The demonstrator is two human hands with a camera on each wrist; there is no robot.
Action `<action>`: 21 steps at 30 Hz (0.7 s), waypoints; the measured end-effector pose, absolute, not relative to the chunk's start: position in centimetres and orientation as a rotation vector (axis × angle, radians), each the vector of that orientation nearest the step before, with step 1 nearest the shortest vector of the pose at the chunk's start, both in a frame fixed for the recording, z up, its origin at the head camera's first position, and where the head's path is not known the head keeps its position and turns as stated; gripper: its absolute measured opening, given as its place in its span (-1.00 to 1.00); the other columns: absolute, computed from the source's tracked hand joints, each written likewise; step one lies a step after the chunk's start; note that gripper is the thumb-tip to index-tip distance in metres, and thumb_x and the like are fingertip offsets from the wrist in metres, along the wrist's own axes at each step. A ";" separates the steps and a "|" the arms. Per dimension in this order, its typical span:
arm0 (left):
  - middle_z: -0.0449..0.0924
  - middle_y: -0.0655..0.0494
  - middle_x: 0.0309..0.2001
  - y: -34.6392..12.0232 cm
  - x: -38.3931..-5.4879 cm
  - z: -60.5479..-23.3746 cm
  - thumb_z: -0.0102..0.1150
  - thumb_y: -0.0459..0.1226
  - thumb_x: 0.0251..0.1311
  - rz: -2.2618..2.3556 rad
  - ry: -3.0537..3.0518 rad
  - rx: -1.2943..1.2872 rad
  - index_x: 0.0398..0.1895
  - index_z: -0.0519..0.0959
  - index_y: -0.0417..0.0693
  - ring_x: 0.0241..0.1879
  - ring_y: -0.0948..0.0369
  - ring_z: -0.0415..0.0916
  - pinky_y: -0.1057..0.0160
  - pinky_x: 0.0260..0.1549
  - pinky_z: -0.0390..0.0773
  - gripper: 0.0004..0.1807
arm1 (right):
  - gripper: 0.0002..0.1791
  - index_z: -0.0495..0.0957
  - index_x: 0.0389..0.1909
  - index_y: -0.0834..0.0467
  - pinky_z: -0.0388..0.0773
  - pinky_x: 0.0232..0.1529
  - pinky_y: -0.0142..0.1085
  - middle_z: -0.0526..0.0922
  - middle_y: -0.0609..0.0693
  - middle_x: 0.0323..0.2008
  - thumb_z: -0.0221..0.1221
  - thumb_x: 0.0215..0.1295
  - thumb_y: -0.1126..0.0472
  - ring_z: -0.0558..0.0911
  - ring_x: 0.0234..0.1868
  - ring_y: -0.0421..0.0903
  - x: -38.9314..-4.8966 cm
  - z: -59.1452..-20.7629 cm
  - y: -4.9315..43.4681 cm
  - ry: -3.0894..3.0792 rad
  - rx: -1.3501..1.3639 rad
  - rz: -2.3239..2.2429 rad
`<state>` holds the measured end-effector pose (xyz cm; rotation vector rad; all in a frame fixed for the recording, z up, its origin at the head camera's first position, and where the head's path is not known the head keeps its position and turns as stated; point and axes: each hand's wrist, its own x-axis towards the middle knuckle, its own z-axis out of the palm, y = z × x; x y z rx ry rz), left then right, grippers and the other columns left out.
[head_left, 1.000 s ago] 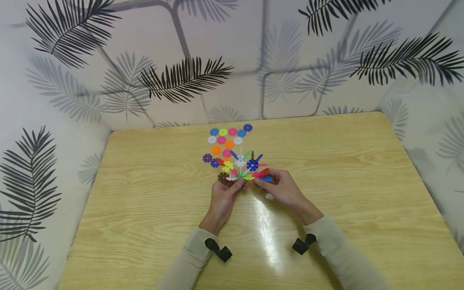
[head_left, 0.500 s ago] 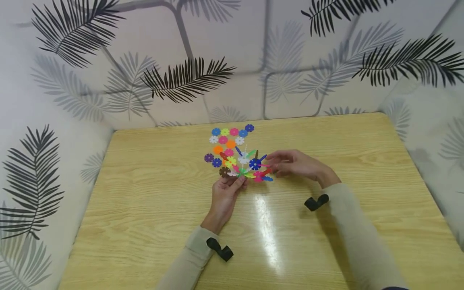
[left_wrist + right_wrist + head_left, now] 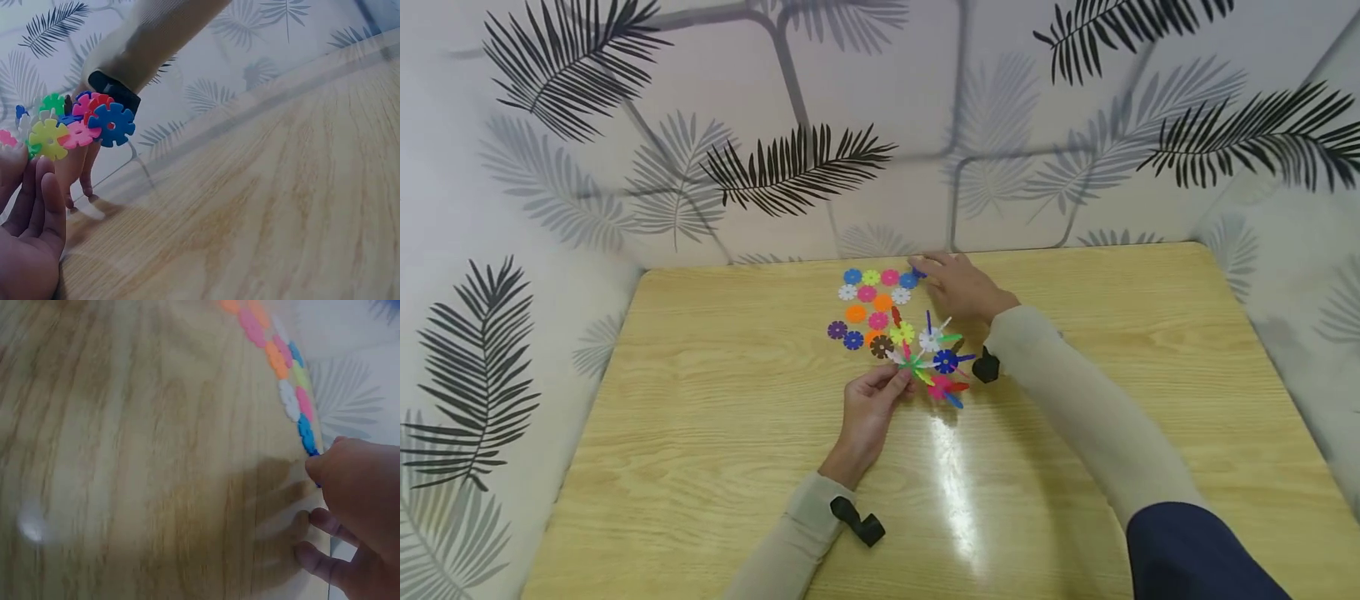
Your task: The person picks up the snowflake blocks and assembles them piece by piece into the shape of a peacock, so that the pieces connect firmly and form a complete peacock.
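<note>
My left hand (image 3: 868, 408) pinches a cluster of interlocking snowflake discs (image 3: 946, 361) by a green disc (image 3: 913, 364), thumb on top. In the left wrist view the cluster (image 3: 78, 128) spreads out beyond the fingertips, with yellow, pink, red and blue discs showing. My right hand (image 3: 961, 287) reaches to the back of the table, its fingertips at a dark blue disc (image 3: 919, 272) that they partly cover. In the right wrist view, one fingertip overlaps that dark blue disc (image 3: 314, 452), while the other fingers stretch out over the tabletop.
Loose flat discs, among them a white one (image 3: 901, 296), an orange one (image 3: 856, 313) and a purple one (image 3: 837, 330), lie left of the right hand. The wooden table (image 3: 715, 400) meets a leaf-patterned wall (image 3: 880, 192) at the back.
My right hand has left the cluster's right side and moved to the dark blue disc at the back. The cluster has tilted to the right in my left hand, which stays in place.
</note>
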<state>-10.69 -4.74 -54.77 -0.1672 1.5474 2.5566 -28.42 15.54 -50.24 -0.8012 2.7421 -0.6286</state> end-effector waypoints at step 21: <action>0.81 0.12 -0.25 -4.7 -10.6 -54.7 0.25 -0.57 0.45 2.571 1.587 -0.073 -0.17 0.60 -0.09 -0.25 0.21 0.82 0.22 -0.06 0.85 -0.80 | -0.70 0.68 0.13 0.33 0.67 0.25 0.09 0.73 0.30 0.09 0.34 0.50 0.25 0.70 0.14 0.23 -26.7 -50.3 17.9 2.662 -0.472 -0.964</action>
